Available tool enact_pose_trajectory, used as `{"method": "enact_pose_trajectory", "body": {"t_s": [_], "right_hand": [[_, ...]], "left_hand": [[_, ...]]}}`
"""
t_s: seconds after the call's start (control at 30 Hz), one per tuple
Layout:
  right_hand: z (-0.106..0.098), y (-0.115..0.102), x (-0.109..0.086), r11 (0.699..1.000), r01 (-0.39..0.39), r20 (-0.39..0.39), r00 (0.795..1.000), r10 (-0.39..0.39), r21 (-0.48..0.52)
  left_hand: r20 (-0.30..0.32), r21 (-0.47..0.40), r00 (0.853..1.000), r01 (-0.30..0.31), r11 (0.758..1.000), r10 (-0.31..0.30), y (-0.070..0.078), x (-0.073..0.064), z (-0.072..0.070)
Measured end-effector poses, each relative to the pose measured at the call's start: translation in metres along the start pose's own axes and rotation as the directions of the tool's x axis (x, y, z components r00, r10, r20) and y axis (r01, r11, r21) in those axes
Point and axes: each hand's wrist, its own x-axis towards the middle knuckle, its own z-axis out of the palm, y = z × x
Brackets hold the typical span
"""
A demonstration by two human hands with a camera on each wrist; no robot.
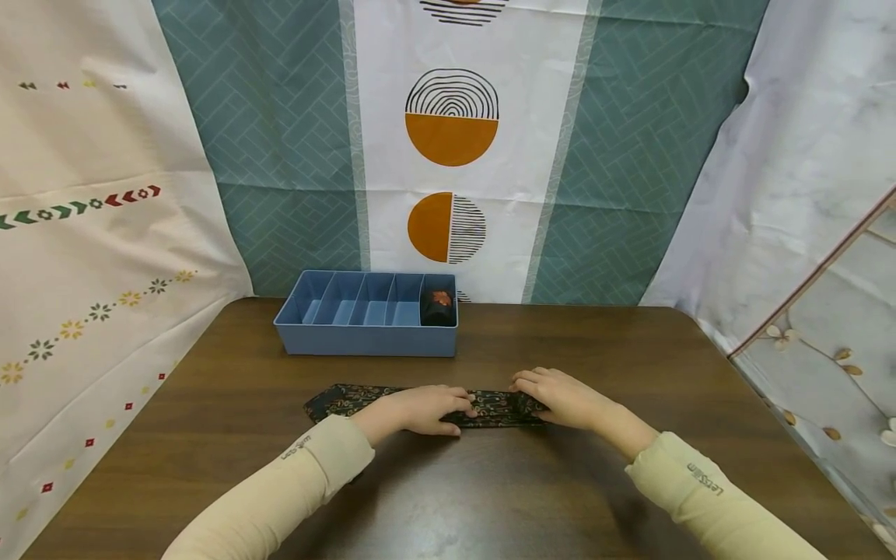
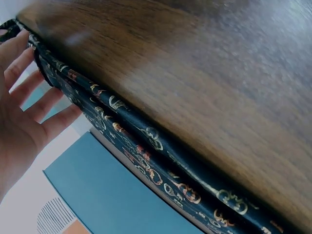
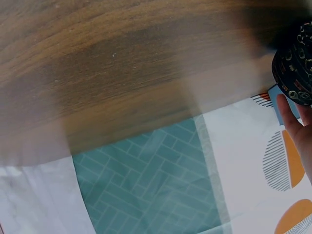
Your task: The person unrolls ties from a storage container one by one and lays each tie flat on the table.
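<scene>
A dark necktie (image 1: pixel 495 406) with a gold and red pattern lies lengthwise across the wooden table, its pointed end at the left. My left hand (image 1: pixel 420 410) rests on its middle, fingers extended; in the left wrist view those fingers (image 2: pixel 62 118) spread along the fabric edge. The tie's right end is coiled into a small roll (image 1: pixel 525 404), which my right hand (image 1: pixel 563 399) holds from the right with curled fingers. In the right wrist view the roll (image 3: pixel 294 68) shows its rounded side against my fingertips. My right palm hides part of it.
Behind the tie stands a blue divided box (image 1: pixel 367 341) with several compartments. Its rightmost compartment holds a dark rolled item (image 1: pixel 438 313) with a red-orange motif. Patterned curtains (image 1: pixel 287 155) hang along the table's back edge and both sides.
</scene>
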Motion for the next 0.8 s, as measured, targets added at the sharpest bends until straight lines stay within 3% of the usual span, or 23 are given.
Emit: {"method": "enact_pose_trajectory", "body": {"t_s": [0.27,0.47,0.8], "right_hand": [[0.0015,-0.0003,-0.0023,0.999,-0.015,-0.003,1.000,0.015,0.032],[0.0019,-0.0001,-0.0032,1.000,-0.007,-0.019,1.000,0.007,-0.002],[-0.0001,0.0002,-0.0053,1.000,-0.026,0.013,1.000,0.026,0.007]], "left_hand": [[-0.001,-0.025,1.000,0.014,1.000,-0.014,-0.0025,-0.0049,-0.0010],[-0.012,-0.030,1.000,0.005,1.000,-0.005,-0.0041,-0.0075,-0.0011],[-0.009,-0.034,1.000,0.017,0.999,-0.017,-0.0078,-0.0099,0.0000]]}}
